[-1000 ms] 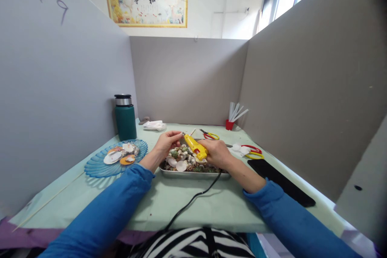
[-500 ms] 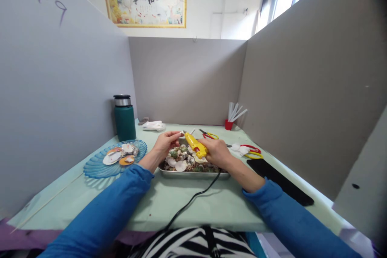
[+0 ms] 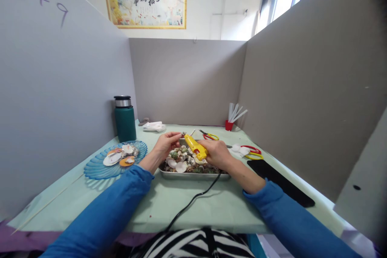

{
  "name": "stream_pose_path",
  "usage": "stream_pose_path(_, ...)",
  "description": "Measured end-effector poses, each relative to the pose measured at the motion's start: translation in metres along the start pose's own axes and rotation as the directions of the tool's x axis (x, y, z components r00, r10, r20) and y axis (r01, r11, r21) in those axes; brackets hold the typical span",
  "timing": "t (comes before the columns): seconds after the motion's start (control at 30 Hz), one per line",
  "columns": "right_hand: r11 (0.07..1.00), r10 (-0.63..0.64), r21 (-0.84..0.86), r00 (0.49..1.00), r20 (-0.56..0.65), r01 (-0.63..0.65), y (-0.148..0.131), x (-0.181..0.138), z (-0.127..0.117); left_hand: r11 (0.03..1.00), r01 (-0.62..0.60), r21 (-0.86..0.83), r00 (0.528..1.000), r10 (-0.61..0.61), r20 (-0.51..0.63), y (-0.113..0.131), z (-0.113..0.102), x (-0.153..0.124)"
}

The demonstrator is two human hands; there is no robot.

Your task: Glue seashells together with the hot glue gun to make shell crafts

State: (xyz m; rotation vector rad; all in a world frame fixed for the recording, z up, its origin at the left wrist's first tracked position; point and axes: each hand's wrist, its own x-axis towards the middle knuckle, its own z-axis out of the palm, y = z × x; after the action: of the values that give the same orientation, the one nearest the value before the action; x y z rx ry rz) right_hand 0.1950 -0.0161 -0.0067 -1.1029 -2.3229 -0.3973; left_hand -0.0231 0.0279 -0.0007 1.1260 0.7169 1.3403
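In my right hand (image 3: pixel 215 153) is a yellow glue gun (image 3: pixel 195 147), its nozzle pointing up and to the left. My left hand (image 3: pixel 165 145) is closed in a pinch right at that nozzle; whatever sits between the fingertips is too small to name. Both hands hover over a metal tray (image 3: pixel 193 176) heaped with small seashells (image 3: pixel 181 166). A black cord (image 3: pixel 193 197) runs from the glue gun down over the table's front edge. To the left lies a blue shell-patterned plate (image 3: pixel 96 167) bearing several larger shells (image 3: pixel 113 158).
A green bottle (image 3: pixel 125 123) stands behind the plate. Red-and-yellow scissors (image 3: pixel 254 153) lie on the right by white tissue (image 3: pixel 240 151) and a black flat slab (image 3: pixel 279 181). Farther back are more scissors (image 3: pixel 209 135), a red cup (image 3: pixel 229 125) of white sticks and a plastic packet (image 3: pixel 154 126).
The glue gun's nozzle and my left fingertips have shifted very slightly against each other. Otherwise both hands keep their places over the tray.
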Motion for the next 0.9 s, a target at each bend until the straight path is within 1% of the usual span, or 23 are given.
stream_pose_path(0.27, 1.000, -0.016, 0.025, 1.000, 0.004, 0.016, -0.0011, -0.0006, -0.0017, 1.000, 0.005, -0.013, 1.000, -0.005, 0.008, -0.0014, -0.0019, 0.0017)
stream_pose_path(0.4, 1.000, -0.016, 0.003, 1.000, 0.000, 0.016, -0.0008, -0.0006, -0.0017, 0.999, 0.032, -0.028, 0.999, -0.032, 0.001, 0.0002, -0.0012, 0.0008)
stream_pose_path(0.67, 0.998, 0.020, -0.056, 1.000, -0.008, -0.021, 0.0003, -0.0007, -0.0008, 0.996, 0.045, -0.082, 0.999, -0.046, -0.016, 0.0024, -0.0011, -0.0001)
stream_pose_path(0.9, 1.000, -0.018, -0.020, 1.000, -0.005, 0.017, -0.0009, -0.0008, -0.0030, 0.996, 0.041, -0.083, 0.999, -0.042, -0.011, 0.0022, -0.0014, -0.0004)
